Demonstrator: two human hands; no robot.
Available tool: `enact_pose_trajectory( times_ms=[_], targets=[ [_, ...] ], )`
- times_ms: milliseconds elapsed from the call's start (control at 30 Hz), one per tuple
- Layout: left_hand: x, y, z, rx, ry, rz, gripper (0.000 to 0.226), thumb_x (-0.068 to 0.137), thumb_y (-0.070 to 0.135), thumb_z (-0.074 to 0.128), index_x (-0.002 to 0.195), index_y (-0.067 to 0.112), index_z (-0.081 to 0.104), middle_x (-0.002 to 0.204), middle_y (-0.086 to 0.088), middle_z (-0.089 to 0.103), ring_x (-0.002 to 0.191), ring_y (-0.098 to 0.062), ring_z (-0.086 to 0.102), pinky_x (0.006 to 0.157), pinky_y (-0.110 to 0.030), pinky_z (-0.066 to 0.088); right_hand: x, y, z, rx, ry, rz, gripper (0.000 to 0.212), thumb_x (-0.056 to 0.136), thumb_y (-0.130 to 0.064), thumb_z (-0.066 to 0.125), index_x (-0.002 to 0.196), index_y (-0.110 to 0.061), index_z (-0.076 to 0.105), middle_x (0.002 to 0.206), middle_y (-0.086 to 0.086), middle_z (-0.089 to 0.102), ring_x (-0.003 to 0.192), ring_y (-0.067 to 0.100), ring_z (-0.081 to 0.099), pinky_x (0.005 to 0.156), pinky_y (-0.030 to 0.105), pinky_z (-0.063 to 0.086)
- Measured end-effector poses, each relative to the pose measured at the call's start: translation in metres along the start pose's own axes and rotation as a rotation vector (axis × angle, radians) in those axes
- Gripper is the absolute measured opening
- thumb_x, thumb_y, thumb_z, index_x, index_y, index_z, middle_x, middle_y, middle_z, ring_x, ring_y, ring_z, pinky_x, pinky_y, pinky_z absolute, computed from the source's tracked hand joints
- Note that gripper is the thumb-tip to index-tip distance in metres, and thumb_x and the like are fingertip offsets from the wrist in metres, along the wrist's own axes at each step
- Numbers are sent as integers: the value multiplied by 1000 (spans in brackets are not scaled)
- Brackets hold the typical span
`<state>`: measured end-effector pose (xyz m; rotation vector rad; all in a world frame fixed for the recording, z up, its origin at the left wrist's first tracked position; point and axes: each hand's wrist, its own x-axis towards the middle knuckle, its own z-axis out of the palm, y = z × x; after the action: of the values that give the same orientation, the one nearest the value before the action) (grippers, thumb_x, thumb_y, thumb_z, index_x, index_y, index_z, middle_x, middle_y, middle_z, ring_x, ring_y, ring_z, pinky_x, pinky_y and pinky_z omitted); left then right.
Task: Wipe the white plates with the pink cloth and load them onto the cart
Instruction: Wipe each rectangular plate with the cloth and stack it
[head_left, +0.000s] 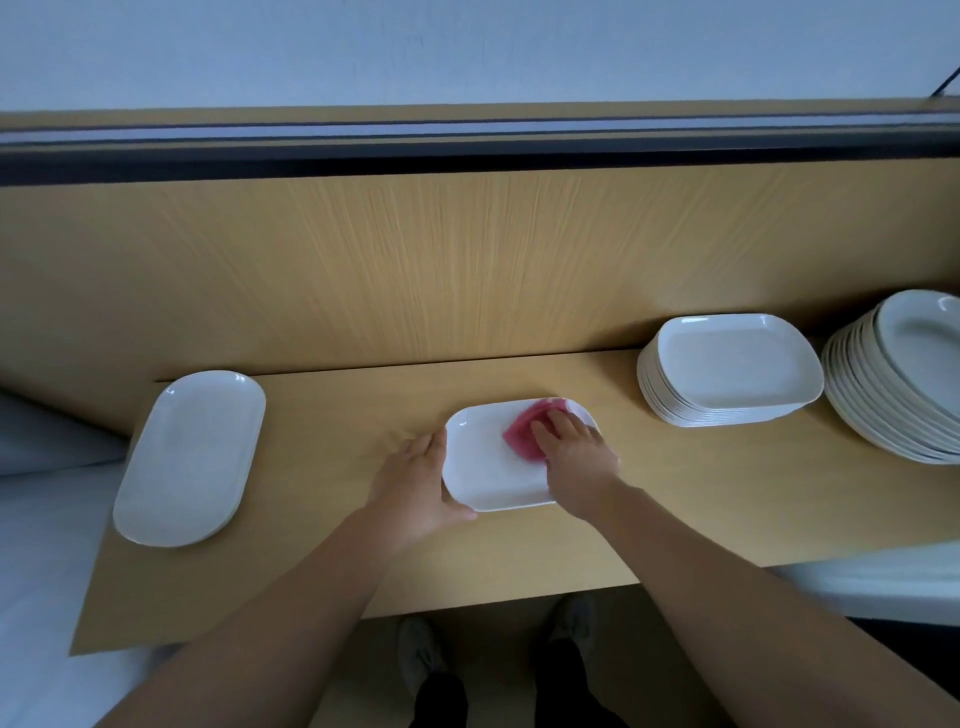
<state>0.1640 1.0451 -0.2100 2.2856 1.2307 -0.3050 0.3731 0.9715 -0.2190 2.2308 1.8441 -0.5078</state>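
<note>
**Wiping one plate on the counter; the cart is not in view.**

From the left: an oval plate (189, 457) lies alone near the end of the counter (322, 545), apart from the stacks, probably because it is already wiped. The left hand (415, 483) clasps the left rim of the centre plate (488, 467), thumb at the near edge, to stop it sliding. The folded pink cloth (524, 428) lies on that plate's far right part. The right hand (576, 457) presses it down, fingers apparently laid flat rather than clenched, and hides the plate's right rim. Further right stand a stack of rectangular plates (727, 369) and a stack of round plates (898, 379), which the frame edge cuts off.
</note>
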Motion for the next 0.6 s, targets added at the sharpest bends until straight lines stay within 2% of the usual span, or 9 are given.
enact_pose_trajectory(
  times_ms=[133, 300, 467, 600],
  targets=[
    [1, -1, -3, -59, -2, -20, 109, 71, 57, 74, 154, 19, 12, 153, 4, 26, 140, -17, 27, 109, -27, 25, 0, -16, 6, 120, -7, 89, 62, 99, -32, 37, 153, -15, 12, 161, 10, 7, 148, 27, 3, 119, 40, 13],
    [5, -5, -2, -98, 24, -11, 105, 67, 56, 77, 150, 21, 23, 149, 6, 35, 136, -15, 32, 106, -28, 30, 7, -35, 11, 180, 12, 180, 62, 98, -31, 34, 153, -14, 12, 161, 11, 5, 148, 28, 2, 120, 43, 7],
    [5, -7, -3, -151, 45, -21, 103, 66, 54, 79, 149, 22, 27, 148, 7, 39, 136, -15, 34, 107, -27, 30, 9, -51, 6, 125, -42, 151, 69, 93, -25, 37, 154, -13, 5, 161, 12, 0, 147, 32, -1, 120, 46, 3],
    [6, -7, -3, -163, 54, -22, 103, 65, 55, 79, 149, 23, 28, 148, 8, 38, 136, -14, 33, 108, -26, 29, 10, -60, -1, 83, -113, 90, 75, 92, -30, 40, 154, -12, 0, 161, 13, -5, 147, 34, -5, 119, 48, 1]
  ],
)
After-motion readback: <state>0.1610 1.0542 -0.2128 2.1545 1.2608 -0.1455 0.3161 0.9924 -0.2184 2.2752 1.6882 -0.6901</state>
